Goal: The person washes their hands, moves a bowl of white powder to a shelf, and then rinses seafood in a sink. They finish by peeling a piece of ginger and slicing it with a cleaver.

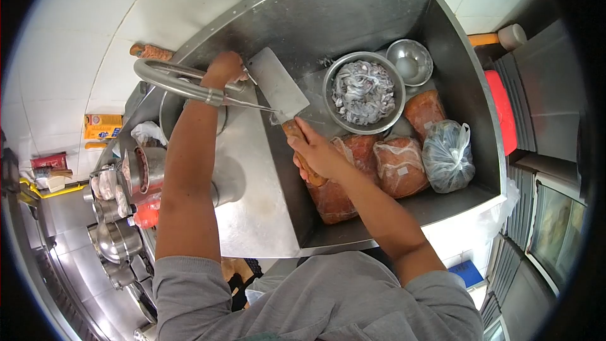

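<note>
Right hand (315, 151) clamps the cleaver (271, 72) by its handle (293, 130), blade (283, 87) beyond; left hand (225, 69), grip unclear, near the faucet (180, 88).

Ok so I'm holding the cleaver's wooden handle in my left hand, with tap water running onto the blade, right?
Not quite: the head view shows your right hand holding the wooden handle. Water from the tap is indeed running onto the blade.

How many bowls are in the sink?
2: a large bowl holding grey strips, near the middle of the sink, and a small bowl to its right. More may be hidden.
</note>
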`<state>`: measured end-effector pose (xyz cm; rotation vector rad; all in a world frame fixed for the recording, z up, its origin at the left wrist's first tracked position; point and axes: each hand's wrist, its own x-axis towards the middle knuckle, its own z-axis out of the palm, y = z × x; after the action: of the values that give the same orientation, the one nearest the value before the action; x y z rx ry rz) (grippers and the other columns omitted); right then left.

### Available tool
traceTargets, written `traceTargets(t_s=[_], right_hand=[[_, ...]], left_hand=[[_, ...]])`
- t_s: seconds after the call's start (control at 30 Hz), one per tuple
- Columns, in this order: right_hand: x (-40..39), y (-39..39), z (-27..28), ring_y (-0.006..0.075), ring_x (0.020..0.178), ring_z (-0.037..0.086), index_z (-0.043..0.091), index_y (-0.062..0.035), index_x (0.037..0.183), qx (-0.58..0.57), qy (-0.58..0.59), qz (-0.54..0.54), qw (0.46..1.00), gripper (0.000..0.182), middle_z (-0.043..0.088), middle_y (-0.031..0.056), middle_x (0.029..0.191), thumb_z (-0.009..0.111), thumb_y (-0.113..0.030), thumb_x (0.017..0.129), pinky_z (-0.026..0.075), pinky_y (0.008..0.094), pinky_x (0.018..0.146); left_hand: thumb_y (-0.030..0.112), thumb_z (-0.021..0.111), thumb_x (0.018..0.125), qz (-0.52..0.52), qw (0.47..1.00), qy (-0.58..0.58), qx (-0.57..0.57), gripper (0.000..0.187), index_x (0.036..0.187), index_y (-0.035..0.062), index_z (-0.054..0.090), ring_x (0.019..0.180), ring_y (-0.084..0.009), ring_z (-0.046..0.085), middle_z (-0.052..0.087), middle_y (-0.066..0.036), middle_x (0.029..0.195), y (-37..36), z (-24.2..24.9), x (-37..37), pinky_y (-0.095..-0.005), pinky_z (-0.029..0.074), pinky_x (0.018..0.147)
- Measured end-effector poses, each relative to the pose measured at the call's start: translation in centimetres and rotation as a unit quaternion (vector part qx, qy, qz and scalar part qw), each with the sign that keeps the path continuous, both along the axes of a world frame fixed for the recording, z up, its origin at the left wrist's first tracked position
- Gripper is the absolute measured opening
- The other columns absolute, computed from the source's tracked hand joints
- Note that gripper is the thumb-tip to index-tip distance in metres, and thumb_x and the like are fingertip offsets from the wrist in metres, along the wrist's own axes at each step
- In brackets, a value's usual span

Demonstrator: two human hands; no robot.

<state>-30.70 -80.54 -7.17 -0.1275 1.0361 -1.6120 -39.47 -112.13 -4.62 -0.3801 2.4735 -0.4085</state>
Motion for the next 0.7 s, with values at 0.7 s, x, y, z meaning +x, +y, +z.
traceTargets(t_s=[0.7], right_hand=[[0.4, 0.2, 0.2, 0.0150, 0.042, 0.049, 0.009, -0.0148, 0.143, 0.006, -0.006, -0.059, 0.998, 0.064, 0.050, 0.0074, 0.066, 0.045, -0.030, 0.092, 0.041, 0.0297, 0.039]], left_hand=[[0.025, 0.074, 0.063, -0.024, 0.999, 0.027, 0.023, 0.033, 0.088, 0.0043, 0.069, 0.089, -0.0328, 0.062, 0.065, -0.017, 0.090, -0.1, 0.1, 0.7, -0.0382, 0.049, 0.078]])
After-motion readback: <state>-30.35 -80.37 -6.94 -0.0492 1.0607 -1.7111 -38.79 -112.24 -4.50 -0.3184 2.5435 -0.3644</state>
